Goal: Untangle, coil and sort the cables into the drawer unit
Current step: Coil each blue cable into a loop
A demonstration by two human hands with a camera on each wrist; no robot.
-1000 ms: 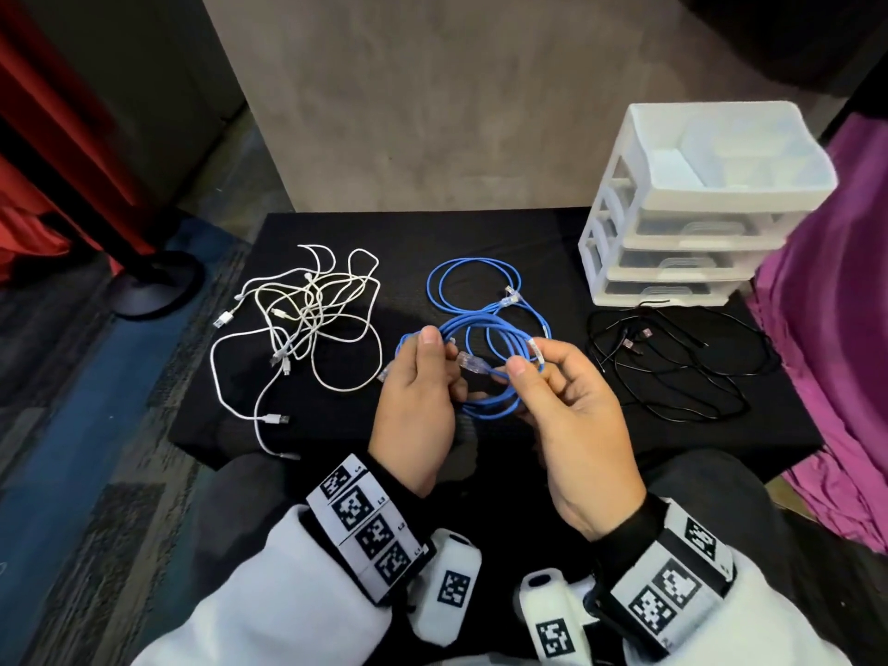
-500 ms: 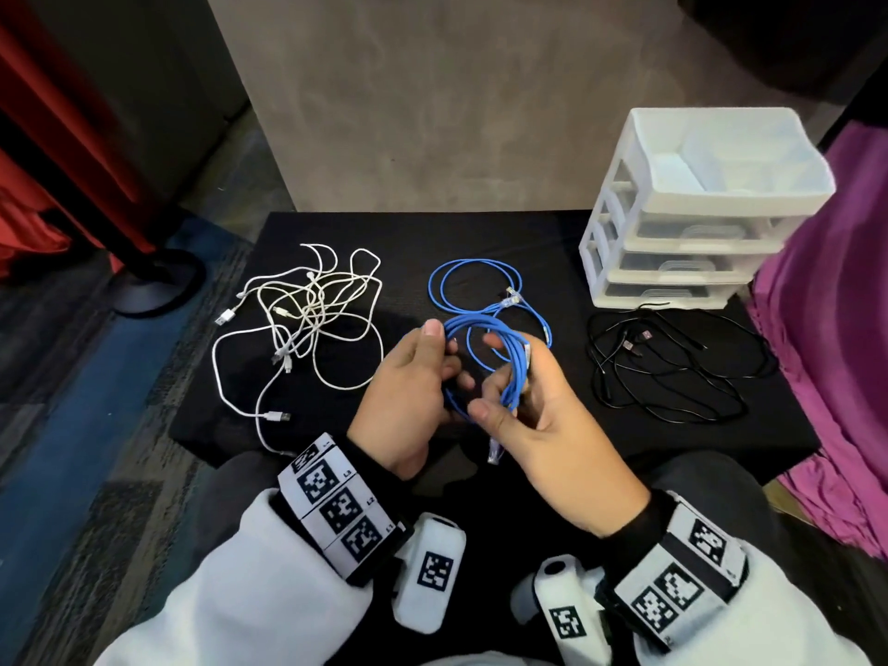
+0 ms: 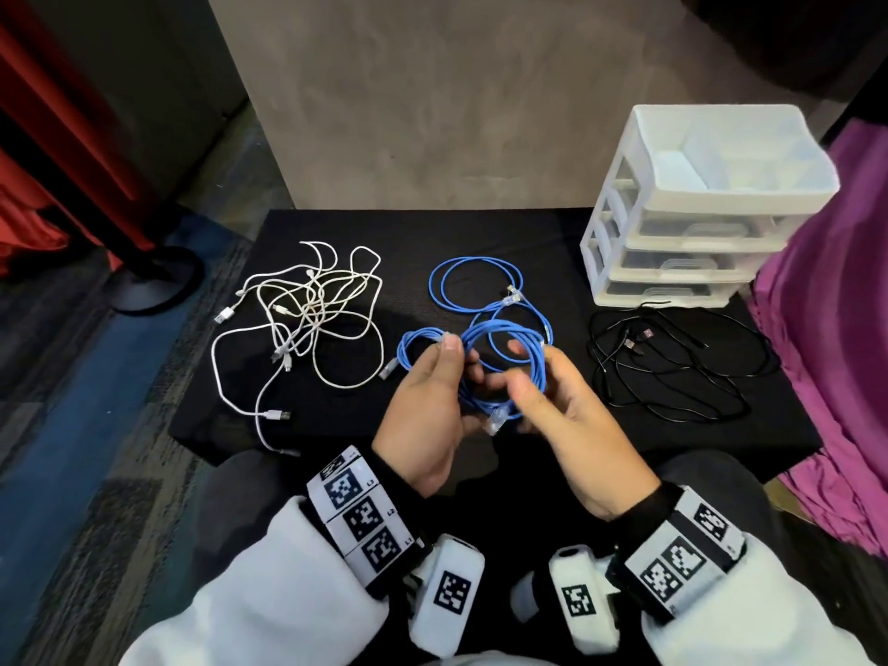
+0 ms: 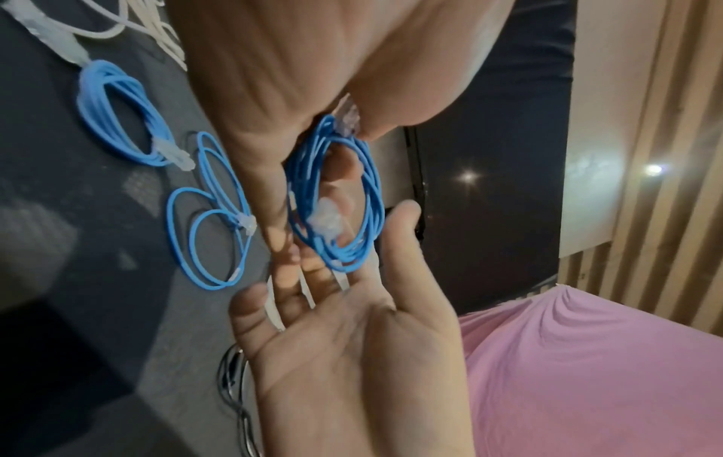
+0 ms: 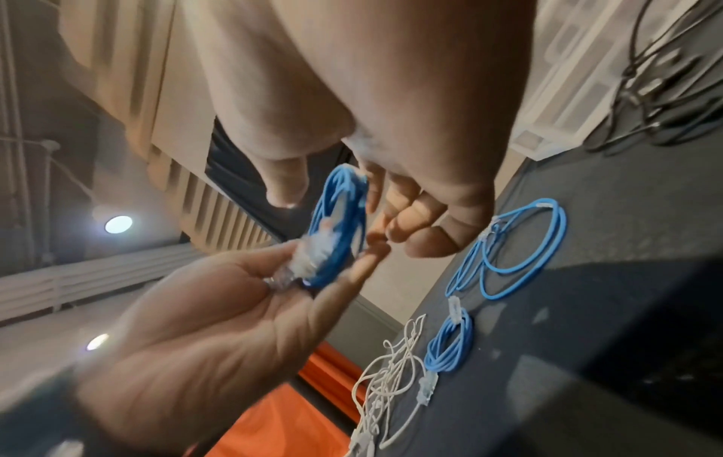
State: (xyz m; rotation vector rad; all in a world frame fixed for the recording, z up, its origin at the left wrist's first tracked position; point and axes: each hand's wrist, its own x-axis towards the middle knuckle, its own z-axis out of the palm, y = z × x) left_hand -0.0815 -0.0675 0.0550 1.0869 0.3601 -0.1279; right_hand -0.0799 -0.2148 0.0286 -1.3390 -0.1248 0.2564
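Note:
My left hand [image 3: 459,365] pinches a coiled blue cable [image 3: 504,358] between thumb and fingers, above the near middle of the black table [image 3: 480,233]. My right hand [image 3: 528,377] lies palm-up beside it, with relaxed fingers touching the coil's far rim and the thumb apart. One clear plug [image 3: 495,420] hangs at the coil's near side. In the left wrist view the coil [image 4: 336,198] stands between both hands. A small blue coil [image 3: 413,348] and a loose blue loop [image 3: 475,286] lie on the table.
A tangle of white cables [image 3: 312,319] lies at the table's left and a heap of black cables [image 3: 672,362] at its right. The white drawer unit [image 3: 696,194] stands at the back right, its drawers pushed in. Purple cloth [image 3: 841,329] hangs beside the right edge.
The coil has turned from edge-on to a wide ring facing up. My right hand has loosened its hold and opened. The left hand keeps its pinch.

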